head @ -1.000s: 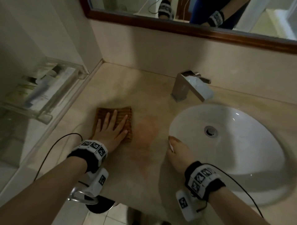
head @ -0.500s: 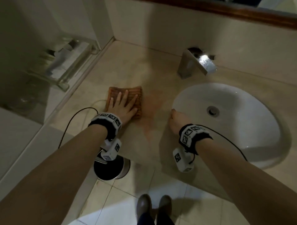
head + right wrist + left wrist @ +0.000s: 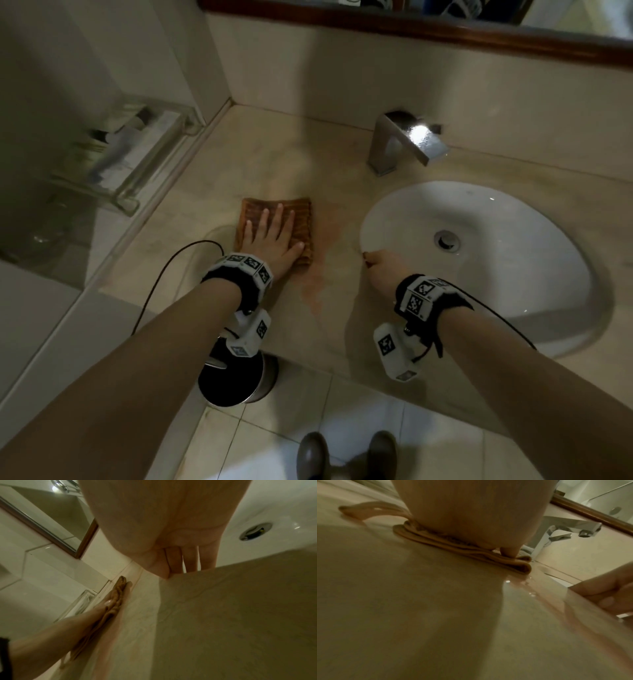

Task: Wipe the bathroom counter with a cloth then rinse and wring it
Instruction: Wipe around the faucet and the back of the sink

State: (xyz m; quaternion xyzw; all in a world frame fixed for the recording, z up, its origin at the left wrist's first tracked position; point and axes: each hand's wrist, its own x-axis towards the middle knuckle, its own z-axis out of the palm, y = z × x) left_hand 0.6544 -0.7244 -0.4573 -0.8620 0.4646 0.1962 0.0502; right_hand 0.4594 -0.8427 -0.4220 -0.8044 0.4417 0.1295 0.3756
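Note:
A folded brown cloth (image 3: 303, 222) lies on the beige counter (image 3: 274, 164), left of the white sink (image 3: 496, 291). My left hand (image 3: 270, 236) presses flat on the cloth with its fingers spread and pointing toward the wall. The left wrist view shows the cloth (image 3: 471, 551) squashed under that palm. A reddish wet smear (image 3: 318, 274) runs down the counter just right of the cloth. My right hand (image 3: 380, 270) rests on the counter at the sink's left rim and holds nothing. In the right wrist view its fingers (image 3: 188, 561) touch the counter edge.
A chrome faucet (image 3: 404, 144) stands behind the sink, under a wood-framed mirror (image 3: 411, 24). A glass shelf (image 3: 137, 161) with toiletries sticks out from the left wall. Below the counter's front edge are a round bin (image 3: 236, 380) and my shoes (image 3: 346, 455).
The head view has pulled back and tilted down, now showing floor and shoes. My left hand has turned a little on the cloth. The right hand stays at the sink rim.

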